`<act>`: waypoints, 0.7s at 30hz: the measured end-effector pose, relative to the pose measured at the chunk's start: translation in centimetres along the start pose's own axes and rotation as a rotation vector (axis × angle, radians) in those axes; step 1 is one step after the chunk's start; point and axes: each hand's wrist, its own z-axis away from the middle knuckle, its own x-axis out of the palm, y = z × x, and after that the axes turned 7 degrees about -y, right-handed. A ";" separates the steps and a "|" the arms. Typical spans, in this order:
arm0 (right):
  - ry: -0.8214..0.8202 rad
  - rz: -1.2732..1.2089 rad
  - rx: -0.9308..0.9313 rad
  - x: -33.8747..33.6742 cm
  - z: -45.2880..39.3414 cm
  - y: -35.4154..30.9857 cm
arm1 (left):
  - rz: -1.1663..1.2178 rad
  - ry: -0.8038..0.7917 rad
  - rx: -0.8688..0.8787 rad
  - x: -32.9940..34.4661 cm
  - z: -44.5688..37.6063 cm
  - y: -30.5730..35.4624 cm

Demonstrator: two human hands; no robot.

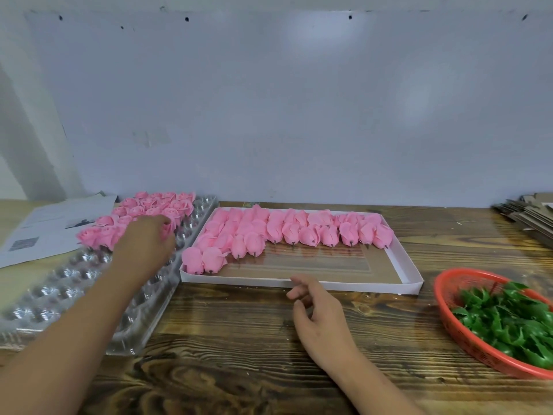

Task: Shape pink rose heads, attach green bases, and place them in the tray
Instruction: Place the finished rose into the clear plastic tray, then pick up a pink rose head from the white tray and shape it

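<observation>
Clear plastic blister tray [74,283] at left on the wooden tabletop [254,339]: its far rows hold opened pink rose heads [149,206], approx 20, exact count unclear since the left hand covers some; near cups hold nothing. White cardboard tray [410,274] in the middle: closed pink rose buds [299,230] lie on their sides w/ dark stubs toward the person, packed along the far edge & down the left side, roughly 30; overlap blocks an exact count. Red mesh basket [446,298] at right holds a pile of green bases [508,319], too tangled to count.

Left hand [143,244] reaches over the blister tray, fingers curled down onto a rose head at the edge of the filled rows; whether it actually grips one can't be told. Right hand [317,313] hovers above the tabletop just in front of the white tray, fingers loose & slightly spread, holding nothing.

Printed paper sheet [45,229] far left, stack of flat cardboard [529,217] far right.
</observation>
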 end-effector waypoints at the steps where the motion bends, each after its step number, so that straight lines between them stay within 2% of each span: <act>1: 0.001 0.002 0.003 0.0 0.0 0.0 | 0.045 0.009 0.030 0.5 0.4 0.8; 7: 0.005 -0.002 0.021 0.0 0.3 -0.1 | 0.257 -0.047 0.125 4.9 3.0 6.0; 14: 0.098 0.001 -0.009 -0.1 -0.2 -0.1 | 0.388 -0.089 0.100 8.5 4.1 10.7; 21: 0.127 0.196 -0.008 -1.1 -4.1 -1.3 | 0.346 0.117 0.292 9.7 7.9 11.1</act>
